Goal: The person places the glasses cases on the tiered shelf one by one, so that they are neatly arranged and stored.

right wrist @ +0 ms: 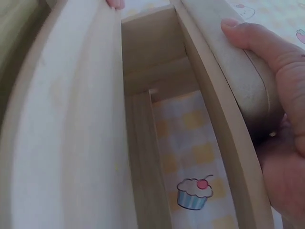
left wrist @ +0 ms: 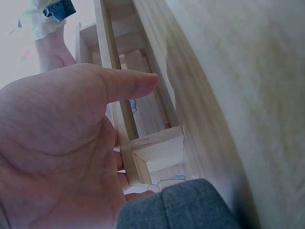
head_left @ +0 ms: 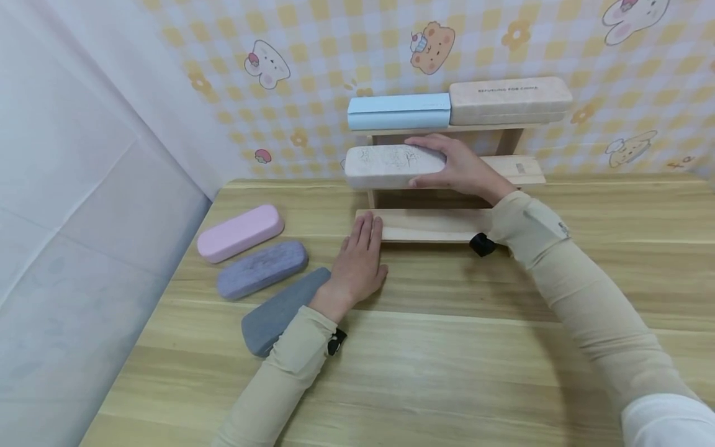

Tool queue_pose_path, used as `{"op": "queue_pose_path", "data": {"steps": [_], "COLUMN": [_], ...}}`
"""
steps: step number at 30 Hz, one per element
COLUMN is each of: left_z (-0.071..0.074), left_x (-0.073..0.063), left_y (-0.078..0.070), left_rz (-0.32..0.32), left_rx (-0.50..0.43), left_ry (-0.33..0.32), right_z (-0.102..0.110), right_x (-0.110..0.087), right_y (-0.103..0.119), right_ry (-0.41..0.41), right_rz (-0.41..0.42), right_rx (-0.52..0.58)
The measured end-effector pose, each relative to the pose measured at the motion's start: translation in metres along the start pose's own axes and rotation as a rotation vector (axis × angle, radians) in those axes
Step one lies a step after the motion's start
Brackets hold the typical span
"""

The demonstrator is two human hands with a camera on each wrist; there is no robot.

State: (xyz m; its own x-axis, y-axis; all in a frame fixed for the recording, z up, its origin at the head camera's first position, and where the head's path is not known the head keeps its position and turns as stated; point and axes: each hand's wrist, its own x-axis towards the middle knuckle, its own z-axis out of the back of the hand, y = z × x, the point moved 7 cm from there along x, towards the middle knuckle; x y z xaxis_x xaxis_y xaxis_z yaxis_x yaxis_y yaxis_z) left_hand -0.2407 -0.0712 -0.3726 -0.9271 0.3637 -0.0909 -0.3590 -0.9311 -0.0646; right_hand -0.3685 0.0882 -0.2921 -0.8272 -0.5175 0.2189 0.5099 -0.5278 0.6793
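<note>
A cream glasses case [head_left: 393, 164] with fine dark markings sits along the left part of the middle tier of a wooden stepped rack [head_left: 424, 223]. My right hand [head_left: 460, 164] grips its right end, thumb at the front and fingers over the back. In the right wrist view, the thumb lies against the case [right wrist: 238, 71] above the shelf edge. My left hand [head_left: 357, 261] rests with straight fingers on the left end of the lowest tier. A grey glasses case [head_left: 285, 310] lies beside the left wrist, partly hidden by it.
On the top tier stand a light blue case [head_left: 399, 112] and a beige case [head_left: 511, 101] with lettering. A pink case [head_left: 240, 234] and a purple-grey case [head_left: 262, 269] lie on the wooden table [head_left: 447, 372] at left. Patterned cloth [head_left: 335, 56] hangs behind the rack.
</note>
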Motion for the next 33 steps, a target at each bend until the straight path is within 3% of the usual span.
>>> {"op": "queue_pose_path", "data": {"steps": [9, 20, 33], "left_z": [-0.0004, 0.0005, 0.0018], "left_x": [0.0011, 0.0016, 0.0004], "left_y": [0.0002, 0.0008, -0.0001], "left_rz": [-0.001, 0.001, -0.005], "left_rx": [0.008, 0.007, 0.009], "left_ry": [0.02, 0.016, 0.01], "right_z": [0.002, 0.0025, 0.0026], "right_x": [0.0023, 0.0037, 0.0004], "right_y": [-0.0026, -0.0034, -0.0045], "right_ry": [0.034, 0.044, 0.003], "right_rz": [-0.003, -0.014, -0.028], "right_rx": [-0.039, 0.007, 0.051]}}
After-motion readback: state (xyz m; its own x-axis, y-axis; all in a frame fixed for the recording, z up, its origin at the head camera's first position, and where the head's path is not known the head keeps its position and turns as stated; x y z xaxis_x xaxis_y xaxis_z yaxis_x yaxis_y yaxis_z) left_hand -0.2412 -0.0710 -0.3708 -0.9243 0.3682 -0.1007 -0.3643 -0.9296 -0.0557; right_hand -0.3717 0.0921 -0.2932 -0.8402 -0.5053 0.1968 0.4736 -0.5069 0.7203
